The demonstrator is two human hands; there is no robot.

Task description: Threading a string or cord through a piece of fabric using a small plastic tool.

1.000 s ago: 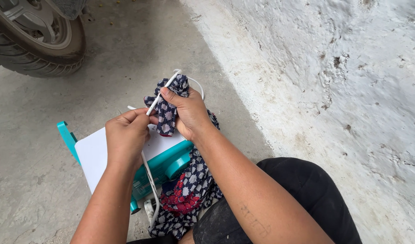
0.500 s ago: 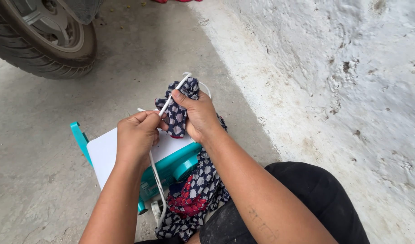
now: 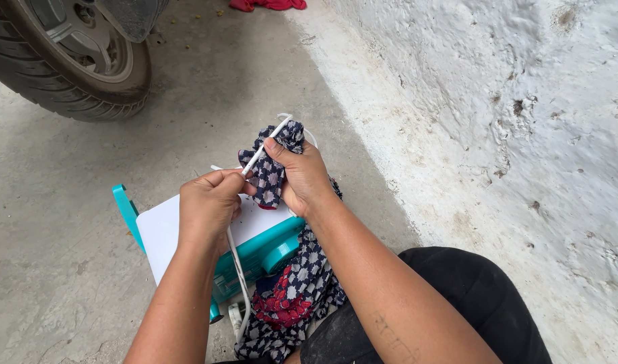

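Observation:
My right hand [image 3: 302,176] grips a bunched piece of navy cloth with white dots [image 3: 272,174] and pinches a white cord [image 3: 263,149] against it with the thumb. My left hand [image 3: 208,205] pinches the same cord lower down, close to the right hand. The cord runs on down past my left wrist [image 3: 240,283] toward the ground. More of the cloth, with a red patch [image 3: 288,296], hangs down under my right forearm. Both hands hover over a teal and white small machine [image 3: 162,232] on the floor.
A scooter wheel [image 3: 66,61] stands on the concrete floor at the upper left. A rough whitewashed wall [image 3: 511,114] slopes along the right. A red rag [image 3: 267,5] lies at the top edge. My black-clad knee [image 3: 470,296] is at the lower right.
The view has tilted so everything sits a little lower and to the right; the red rag has come into sight. The hands keep the same grip on cord and cloth.

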